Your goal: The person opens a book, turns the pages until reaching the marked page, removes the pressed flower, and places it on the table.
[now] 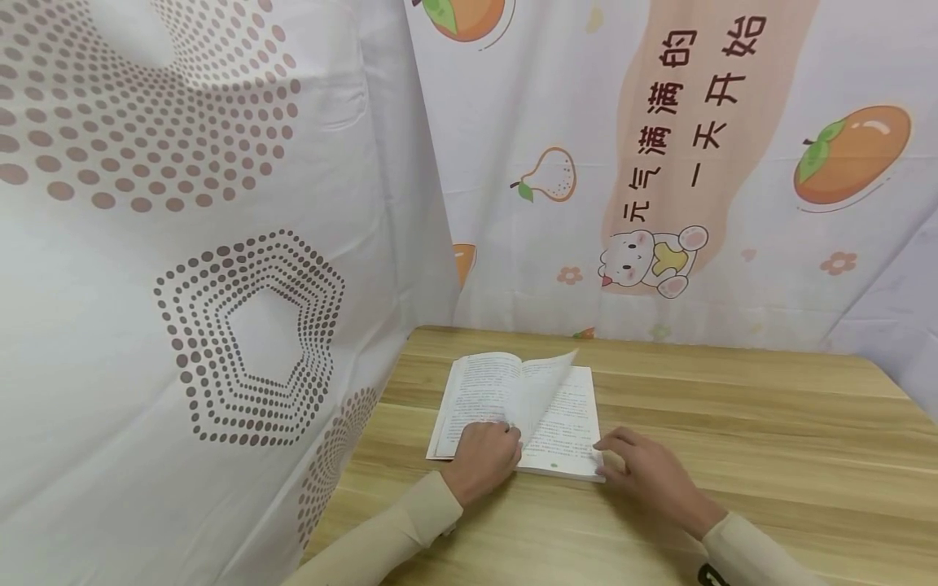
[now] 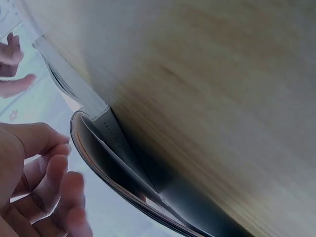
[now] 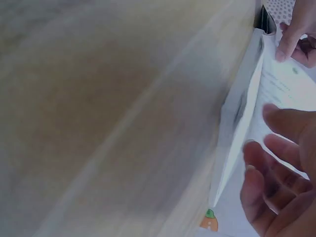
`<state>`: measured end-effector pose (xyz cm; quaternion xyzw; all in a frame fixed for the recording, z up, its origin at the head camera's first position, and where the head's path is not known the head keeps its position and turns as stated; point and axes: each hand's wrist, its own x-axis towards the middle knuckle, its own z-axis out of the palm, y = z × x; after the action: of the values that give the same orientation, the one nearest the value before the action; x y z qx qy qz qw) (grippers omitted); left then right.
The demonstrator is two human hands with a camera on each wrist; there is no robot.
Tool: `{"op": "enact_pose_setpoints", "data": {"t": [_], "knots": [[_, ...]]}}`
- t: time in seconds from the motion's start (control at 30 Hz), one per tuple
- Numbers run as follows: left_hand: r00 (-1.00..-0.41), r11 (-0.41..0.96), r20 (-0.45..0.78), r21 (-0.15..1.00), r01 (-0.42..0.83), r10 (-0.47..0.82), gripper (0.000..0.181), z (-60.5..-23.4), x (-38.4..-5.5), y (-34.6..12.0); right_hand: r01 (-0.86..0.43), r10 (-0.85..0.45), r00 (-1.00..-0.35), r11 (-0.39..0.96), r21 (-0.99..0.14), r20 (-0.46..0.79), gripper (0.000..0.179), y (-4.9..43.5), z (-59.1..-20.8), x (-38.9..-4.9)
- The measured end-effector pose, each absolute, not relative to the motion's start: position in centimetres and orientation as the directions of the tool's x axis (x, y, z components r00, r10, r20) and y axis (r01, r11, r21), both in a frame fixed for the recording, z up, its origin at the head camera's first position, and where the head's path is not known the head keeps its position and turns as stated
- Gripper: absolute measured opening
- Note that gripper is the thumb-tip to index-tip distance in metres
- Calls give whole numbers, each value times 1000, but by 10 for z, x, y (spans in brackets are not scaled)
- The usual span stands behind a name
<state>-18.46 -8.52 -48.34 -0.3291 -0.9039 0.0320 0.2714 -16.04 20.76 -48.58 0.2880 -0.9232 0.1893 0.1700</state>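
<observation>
An open book [image 1: 479, 399] with printed pages lies on the wooden table. One page [image 1: 541, 392] stands lifted from the middle, its upper corner leaning to the right. At the book's bottom edge my left hand [image 1: 487, 456] pinches the lower part of that page, fingers curled. In the left wrist view, the thumb and forefinger of my left hand [image 2: 39, 173] meet above the pages. My right hand [image 1: 652, 476] is by the book's lower right corner, fingers loosely bent. Nothing sits between the thumb and fingers of my right hand [image 3: 281, 173] in the right wrist view.
The wooden table [image 1: 733, 407] extends to the right of the book. A white curtain [image 1: 278, 163] with brown dots hangs along the left side. Behind the table hangs another curtain [image 1: 506, 203] printed with fruit and large characters.
</observation>
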Motion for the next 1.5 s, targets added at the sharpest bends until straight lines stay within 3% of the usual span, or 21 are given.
{"op": "enact_pose_setpoints", "data": {"t": [0.13, 0.3, 0.57, 0.73, 0.87, 1.0, 1.17, 1.37, 1.5], "knots": [[-609, 779, 496, -281, 561, 618, 33, -485, -184, -85, -592, -505, -794, 768, -242, 340, 29, 210, -490, -160], [-622, 790, 494, -293, 539, 607, 20, -485, -183, -84, -598, -530, -795, 767, -234, 295, 23, 214, -495, -162], [-665, 804, 453, -304, 511, 594, 13, -487, -183, -83, -671, -576, -720, 720, -176, 388, 14, 215, -495, -164], [-650, 797, 463, -302, 523, 602, 10, -489, -186, -83, -705, -591, -667, 698, -126, 454, 17, 214, -496, -164], [-642, 782, 456, -259, 567, 616, 15, -492, -188, -83, -724, -598, -632, 682, -101, 493, 19, 213, -496, -165], [-650, 767, 416, -241, 595, 636, 36, -493, -188, -83, -735, -597, -609, 672, -90, 522, 20, 213, -494, -165], [-651, 759, 400, -238, 606, 645, 51, -491, -187, -84, -709, -576, -644, 697, -109, 503, 20, 211, -490, -165], [-638, 745, 398, -230, 626, 659, 47, -490, -188, -86, -663, -525, -725, 708, -244, 446, 17, 212, -484, -166], [-653, 738, 352, -223, 637, 670, 45, -487, -189, -87, -665, -509, -735, 672, -327, 448, 17, 213, -480, -166]]}}
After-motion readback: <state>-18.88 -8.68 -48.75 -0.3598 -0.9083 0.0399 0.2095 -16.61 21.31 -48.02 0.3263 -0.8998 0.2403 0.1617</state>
